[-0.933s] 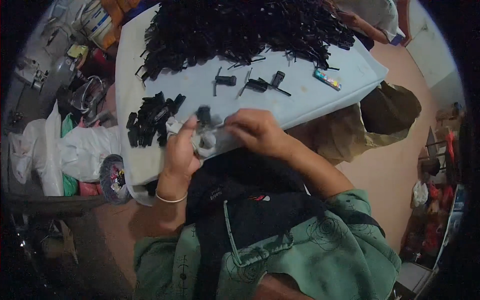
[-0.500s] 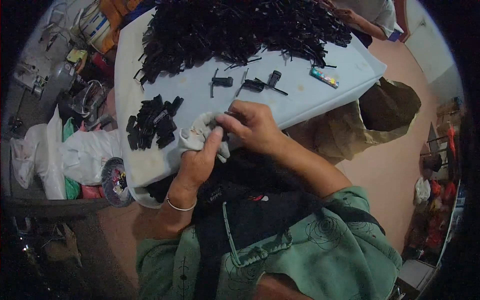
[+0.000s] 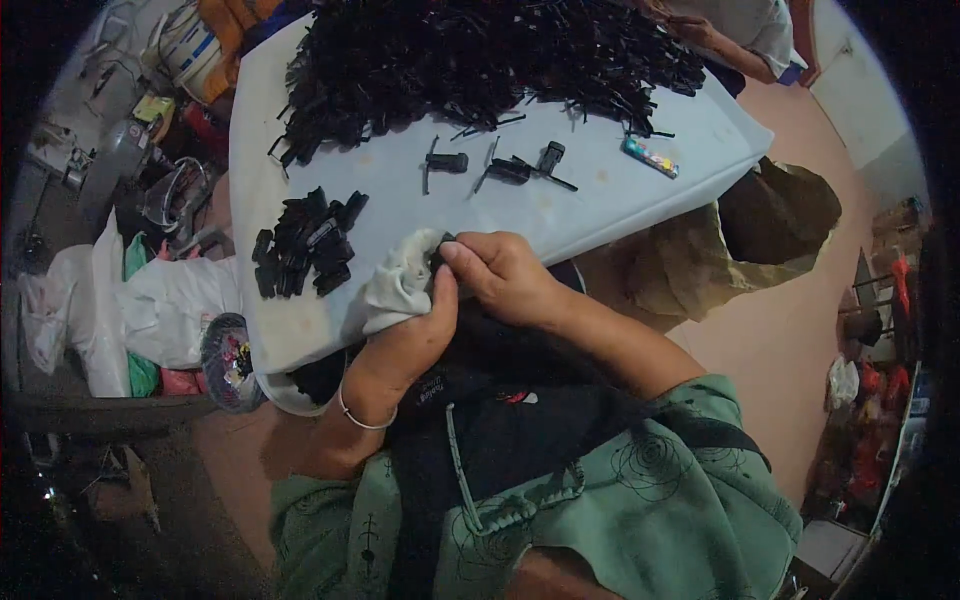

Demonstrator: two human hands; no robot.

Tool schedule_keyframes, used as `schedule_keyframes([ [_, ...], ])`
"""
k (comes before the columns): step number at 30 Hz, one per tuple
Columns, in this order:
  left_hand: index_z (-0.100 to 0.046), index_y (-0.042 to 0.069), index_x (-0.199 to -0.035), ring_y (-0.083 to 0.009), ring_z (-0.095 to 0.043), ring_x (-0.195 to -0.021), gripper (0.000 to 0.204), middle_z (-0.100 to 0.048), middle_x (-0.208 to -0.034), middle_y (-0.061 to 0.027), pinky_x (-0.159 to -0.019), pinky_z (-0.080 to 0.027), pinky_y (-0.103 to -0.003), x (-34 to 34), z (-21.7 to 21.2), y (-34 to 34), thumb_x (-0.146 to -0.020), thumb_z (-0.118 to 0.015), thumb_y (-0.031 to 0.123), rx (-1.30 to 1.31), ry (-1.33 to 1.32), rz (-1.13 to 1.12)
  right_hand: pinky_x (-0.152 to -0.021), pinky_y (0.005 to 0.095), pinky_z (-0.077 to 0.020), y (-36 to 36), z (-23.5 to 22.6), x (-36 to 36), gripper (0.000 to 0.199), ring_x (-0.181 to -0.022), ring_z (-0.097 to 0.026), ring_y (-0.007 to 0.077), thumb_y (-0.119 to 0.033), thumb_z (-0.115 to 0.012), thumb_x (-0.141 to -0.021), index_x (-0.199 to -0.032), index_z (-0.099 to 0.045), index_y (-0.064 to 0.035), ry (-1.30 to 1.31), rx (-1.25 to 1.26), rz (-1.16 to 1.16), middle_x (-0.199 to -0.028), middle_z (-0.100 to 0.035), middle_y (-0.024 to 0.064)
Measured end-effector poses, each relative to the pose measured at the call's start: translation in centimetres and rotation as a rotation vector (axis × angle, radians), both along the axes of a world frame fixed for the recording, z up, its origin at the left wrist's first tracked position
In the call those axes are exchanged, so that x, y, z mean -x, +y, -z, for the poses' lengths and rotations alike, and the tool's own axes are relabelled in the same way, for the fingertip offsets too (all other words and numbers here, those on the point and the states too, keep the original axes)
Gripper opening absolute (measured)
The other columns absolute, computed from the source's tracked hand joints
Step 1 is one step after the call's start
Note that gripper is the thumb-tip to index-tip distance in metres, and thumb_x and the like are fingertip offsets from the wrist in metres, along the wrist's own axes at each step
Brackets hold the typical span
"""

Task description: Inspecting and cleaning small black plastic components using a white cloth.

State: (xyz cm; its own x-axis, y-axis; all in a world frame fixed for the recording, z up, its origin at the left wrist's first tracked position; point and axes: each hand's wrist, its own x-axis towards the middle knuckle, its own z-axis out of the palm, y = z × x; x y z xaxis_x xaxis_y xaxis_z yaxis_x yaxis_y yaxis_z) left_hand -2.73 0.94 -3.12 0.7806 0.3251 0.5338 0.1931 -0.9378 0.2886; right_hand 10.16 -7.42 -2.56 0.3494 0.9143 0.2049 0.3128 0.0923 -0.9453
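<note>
My left hand (image 3: 412,340) is closed on a bunched off-white cloth (image 3: 398,285), which covers most of its fingers. Whether the cloth is a glove or a rag, I cannot tell. Between the thumbs shows a small black plastic part (image 3: 441,248), which my right hand (image 3: 508,280) pinches against the cloth. Both hands meet over the near edge of the table. Left of them lies a small pile of black plastic pieces (image 3: 310,245). Beyond the hands, a few loose black parts with thin stems (image 3: 447,162) lie apart on the tabletop.
A large heap of black parts (image 3: 480,65) covers the far side of the white-covered table (image 3: 560,215). A colourful tube-shaped item (image 3: 650,157) lies at right. Below stands an open brown paper sack (image 3: 690,265). Plastic bags (image 3: 180,315) and a clear bowl (image 3: 228,360) sit left. Another person's arm (image 3: 735,50) shows at far right.
My right hand has come down slightly and its fingers have closed in by the left thumb. The cloth has turned and bunched up, and the black part now shows between the thumbs.
</note>
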Motion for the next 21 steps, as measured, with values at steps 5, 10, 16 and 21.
schedule_keyframes([
  [5, -0.049, 0.0, -0.105, -0.0213, -0.054, -0.086, 0.026, -0.055, -0.096, -0.0121, -0.076, -0.043, -0.032, -0.5, -2.1, 0.6, -0.083, -0.053, 0.015, 0.759, -0.074, -0.074, -0.05, 0.028, -0.0362, -0.6, -0.8, -1.0, 0.021, -0.055, -0.041, 0.0119, -0.018, -0.051, -0.086, -0.077, -0.054, 0.0008, -0.14, 0.017, 0.008, -0.059, -0.045, 0.0081],
  [10, -0.047, -0.002, -0.107, -0.0168, -0.051, -0.087, 0.027, -0.054, -0.095, -0.009, -0.076, -0.041, -0.028, -0.4, -1.7, 1.0, -0.088, -0.046, 0.018, 1.044, -0.233, -0.064, -0.056, 0.0289, -0.0415, -0.9, 0.3, -2.5, 0.016, -0.062, -0.053, 0.0159, -0.014, -0.057, -0.081, -0.087, -0.058, 0.0009, -0.368, -0.046, -0.092, -0.069, -0.055, 0.0133],
  [16, -0.048, -0.001, -0.106, -0.0133, -0.05, -0.076, 0.026, -0.054, -0.086, -0.0067, -0.067, -0.042, -0.027, -0.4, -2.3, 0.1, -0.085, -0.045, 0.015, 0.91, 0.01, 0.014, -0.054, 0.0314, -0.0431, -0.5, -0.2, -2.1, 0.017, -0.058, -0.055, 0.0211, -0.015, -0.059, -0.079, -0.077, -0.057, 0.0012, -0.095, -0.134, -0.064, -0.067, -0.057, 0.0133],
  [21, -0.048, 0.0, -0.104, -0.0149, -0.05, -0.067, 0.025, -0.053, -0.079, -0.0065, -0.059, -0.042, -0.028, -0.9, -2.4, -0.4, -0.081, -0.046, 0.012, 0.986, -0.142, 0.09, -0.055, 0.0274, -0.0396, -0.8, -0.6, -1.6, 0.018, -0.056, -0.045, 0.0141, -0.016, -0.052, -0.085, -0.078, -0.054, 0.0005, 0.002, 0.058, -0.143, -0.064, -0.052, 0.0087],
])
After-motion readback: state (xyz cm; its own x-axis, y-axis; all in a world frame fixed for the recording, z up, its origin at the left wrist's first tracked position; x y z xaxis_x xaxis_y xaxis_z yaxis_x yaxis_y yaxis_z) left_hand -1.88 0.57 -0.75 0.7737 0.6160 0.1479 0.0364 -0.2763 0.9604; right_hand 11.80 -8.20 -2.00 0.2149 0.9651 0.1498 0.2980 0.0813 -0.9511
